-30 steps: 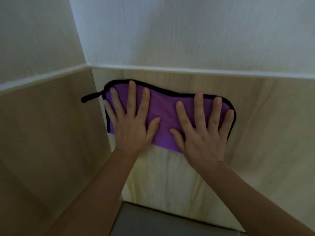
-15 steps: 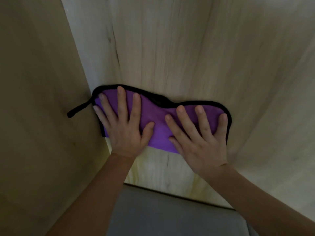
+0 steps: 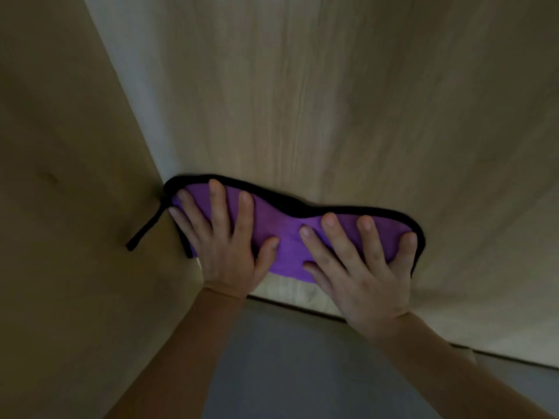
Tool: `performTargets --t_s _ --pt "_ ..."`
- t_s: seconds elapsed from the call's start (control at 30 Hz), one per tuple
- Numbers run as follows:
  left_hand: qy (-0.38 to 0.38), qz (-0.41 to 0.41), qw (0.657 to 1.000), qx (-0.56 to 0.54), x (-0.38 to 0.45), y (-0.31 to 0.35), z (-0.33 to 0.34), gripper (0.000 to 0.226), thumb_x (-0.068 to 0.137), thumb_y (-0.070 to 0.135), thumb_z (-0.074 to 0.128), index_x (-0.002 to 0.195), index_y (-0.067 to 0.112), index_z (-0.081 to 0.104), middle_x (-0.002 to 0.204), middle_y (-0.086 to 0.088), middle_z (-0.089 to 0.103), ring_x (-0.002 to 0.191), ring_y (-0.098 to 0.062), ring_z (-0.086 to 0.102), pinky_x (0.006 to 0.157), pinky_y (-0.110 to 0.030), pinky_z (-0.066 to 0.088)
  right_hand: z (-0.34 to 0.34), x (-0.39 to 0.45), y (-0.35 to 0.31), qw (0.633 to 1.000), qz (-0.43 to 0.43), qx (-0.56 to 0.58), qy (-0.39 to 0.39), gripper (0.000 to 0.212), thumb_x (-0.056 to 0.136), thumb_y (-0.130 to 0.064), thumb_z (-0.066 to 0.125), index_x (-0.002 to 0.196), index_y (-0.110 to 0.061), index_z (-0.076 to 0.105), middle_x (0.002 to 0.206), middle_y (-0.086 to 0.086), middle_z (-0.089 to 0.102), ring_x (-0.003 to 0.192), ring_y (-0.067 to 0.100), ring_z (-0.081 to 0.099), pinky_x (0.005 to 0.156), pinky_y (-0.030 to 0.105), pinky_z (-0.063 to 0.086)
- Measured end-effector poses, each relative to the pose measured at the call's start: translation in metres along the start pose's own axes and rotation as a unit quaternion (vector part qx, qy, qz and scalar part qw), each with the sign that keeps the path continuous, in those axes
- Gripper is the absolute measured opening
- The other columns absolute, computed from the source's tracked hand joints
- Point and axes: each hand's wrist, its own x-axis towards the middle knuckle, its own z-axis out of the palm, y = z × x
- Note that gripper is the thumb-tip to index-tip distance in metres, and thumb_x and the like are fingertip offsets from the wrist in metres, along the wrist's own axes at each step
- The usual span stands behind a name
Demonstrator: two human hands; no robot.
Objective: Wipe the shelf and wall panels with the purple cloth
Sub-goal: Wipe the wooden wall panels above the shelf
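Note:
The purple cloth [image 3: 284,237] with black trim lies spread flat on the light wood back panel [image 3: 302,101], low down near its bottom edge. Its left end sits in the corner against the side panel [image 3: 60,207], and its black hanging loop [image 3: 145,231] trails onto that side panel. My left hand [image 3: 223,252] presses flat on the left half of the cloth with fingers spread. On the right half rests my right hand [image 3: 360,276], its fingertips slightly curled near the cloth's right edge.
A grey surface [image 3: 287,358] lies below the back panel's bottom edge, between my forearms. The side panel closes off the left. The back panel stretches bare above and to the right of the cloth.
Both hands have slid the cloth down the back panel, near its bottom edge. The white ledge seen above one second ago is out of view.

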Motion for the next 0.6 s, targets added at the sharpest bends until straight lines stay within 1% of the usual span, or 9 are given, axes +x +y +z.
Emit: performTargets --t_s 0.07,0.13,0.17,0.23,0.27,0.33,0.4,0.53,0.6 --pt "-0.013 -0.007 1.0 -0.013 -0.017 0.0 0.006 0.067 0.099 0.059 0.022 0.156 0.029 0.003 0.163 0.003 -0.024 0.131 -0.061 0.011 0.109 -0.073 0.003 0.005 -0.015 -0.006 1.0 0.0 0.004 -0.007 0.074 0.098 -0.063 0.048 0.159 -0.031 0.02 0.169 -0.001 0.001 0.155 0.027 -0.002 0.12 0.059 0.001" --pt "-0.025 -0.009 0.999 -0.024 -0.031 -0.001 0.01 0.071 0.1 0.058 0.022 0.157 0.028 -0.007 0.162 0.003 -0.026 0.129 -0.061 0.011 0.106 -0.075 0.003 0.007 -0.027 -0.011 1.0 -0.001 0.005 -0.013 0.075 0.098 -0.063 0.049 0.159 -0.032 0.02 0.169 -0.002 0.001 0.155 0.026 -0.002 0.12 0.057 0.003" --pt "-0.033 -0.01 0.999 -0.026 -0.039 -0.001 0.011 0.071 0.1 0.058 0.022 0.157 0.027 -0.007 0.162 0.003 -0.027 0.129 -0.062 0.01 0.105 -0.076 0.004 0.007 -0.034 -0.013 1.0 -0.001 0.006 -0.018 0.075 0.097 -0.063 0.049 0.159 -0.032 0.019 0.169 -0.002 0.001 0.155 0.026 -0.002 0.12 0.057 0.003" --pt "-0.045 -0.01 0.998 -0.034 -0.052 -0.001 0.014 0.068 0.101 0.057 0.023 0.155 0.023 0.0 0.161 0.002 -0.028 0.127 -0.062 0.009 0.101 -0.079 0.006 0.008 -0.046 -0.017 0.999 -0.006 0.011 -0.031 0.077 0.096 -0.063 0.052 0.159 -0.033 0.02 0.169 -0.003 0.001 0.155 0.025 -0.002 0.12 0.056 0.002" --pt "-0.049 -0.013 0.998 -0.038 -0.057 -0.002 0.014 0.068 0.101 0.056 0.024 0.155 0.022 -0.001 0.161 0.002 -0.029 0.128 -0.062 0.008 0.1 -0.08 0.005 0.009 -0.051 -0.019 0.999 -0.01 0.015 -0.038 0.079 0.094 -0.062 0.057 0.158 -0.033 0.021 0.169 -0.003 0.001 0.155 0.025 -0.002 0.121 0.055 0.002" --pt "-0.058 -0.021 0.997 -0.051 -0.068 0.0 0.019 0.072 0.102 0.055 0.024 0.156 0.025 -0.013 0.16 0.002 -0.031 0.133 -0.058 0.002 0.1 -0.081 0.003 0.009 -0.061 -0.021 0.998 -0.013 0.017 -0.057 0.09 0.086 -0.057 0.068 0.159 -0.033 0.021 0.169 -0.005 0.002 0.155 0.024 -0.002 0.121 0.054 0.002" --pt "-0.074 -0.039 0.994 -0.063 -0.078 0.004 0.023 0.073 0.103 0.053 0.024 0.155 0.024 -0.019 0.158 0.0 -0.034 0.135 -0.057 -0.004 0.1 -0.082 0.001 0.009 -0.069 -0.023 0.997 -0.014 0.016 -0.073 0.101 0.078 -0.054 0.077 0.159 -0.034 0.019 0.169 -0.006 0.003 0.155 0.023 -0.001 0.121 0.053 0.002" --pt "-0.111 -0.065 0.988 -0.09 -0.092 0.012 0.024 0.074 0.104 0.053 0.021 0.153 0.02 -0.022 0.156 -0.008 -0.037 0.128 -0.066 -0.002 0.098 -0.083 0.0 0.008 -0.079 -0.02 0.996 -0.023 0.012 -0.087 0.106 0.074 -0.053 0.081 0.159 -0.035 0.02 0.168 -0.008 0.005 0.155 0.021 0.0 0.123 0.05 -0.001" --pt "-0.12 -0.082 0.985 -0.098 -0.092 0.014 0.025 0.074 0.104 0.052 0.021 0.153 0.018 -0.022 0.156 -0.024 -0.029 0.127 -0.07 -0.001 0.098 -0.084 0.001 0.008 -0.08 -0.02 0.996 -0.027 0.015 -0.086 0.104 0.075 -0.053 0.08 0.159 -0.035 0.02 0.168 -0.008 0.006 0.155 0.02 0.001 0.123 0.049 0.0"
